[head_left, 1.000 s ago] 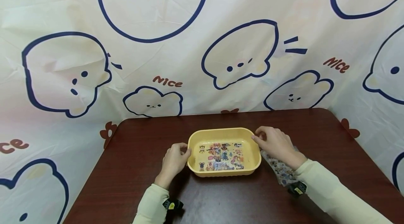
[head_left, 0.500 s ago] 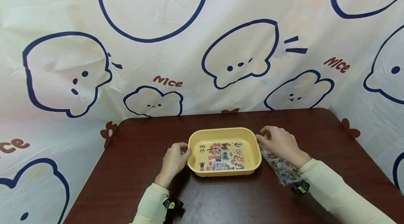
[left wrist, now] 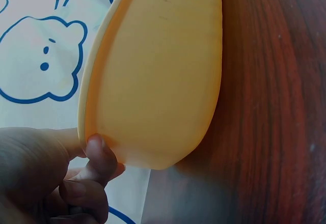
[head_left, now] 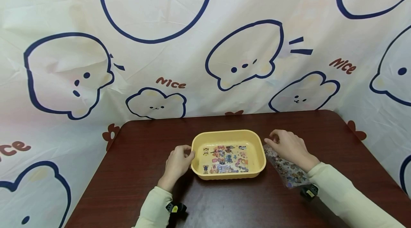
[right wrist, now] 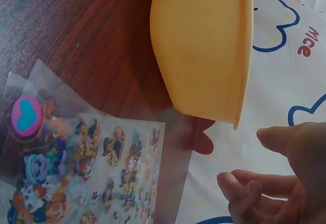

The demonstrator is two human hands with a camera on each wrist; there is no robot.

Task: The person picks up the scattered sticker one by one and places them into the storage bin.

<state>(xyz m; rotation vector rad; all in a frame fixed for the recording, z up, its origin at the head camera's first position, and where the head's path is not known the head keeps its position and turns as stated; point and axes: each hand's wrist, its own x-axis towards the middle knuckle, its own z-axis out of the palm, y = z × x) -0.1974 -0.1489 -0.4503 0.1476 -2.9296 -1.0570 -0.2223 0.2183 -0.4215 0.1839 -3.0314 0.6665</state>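
Note:
A yellow plastic tray rests on the table, with cartoon pictures across its bottom; whether these are stuck on or lie loose I cannot tell. My left hand pinches its left end at the rim, and in the left wrist view a fingertip lies against the yellow wall. My right hand hovers just off the tray's right end, fingers loosely bent and holding nothing. Partly under that hand and forearm lie clear cartoon sticker sheets. The right wrist view shows a pink round piece with a blue heart among them.
The dark red-brown wooden table has rounded far corners. Behind and beside it hangs a pale cloth printed with blue-outlined cartoon animals. A dark band with a camera sits on each wrist.
My right hand has let go of the tray's right rim and drawn away to the right, baring more of the sticker sheets. My left hand and the tray have stayed put.

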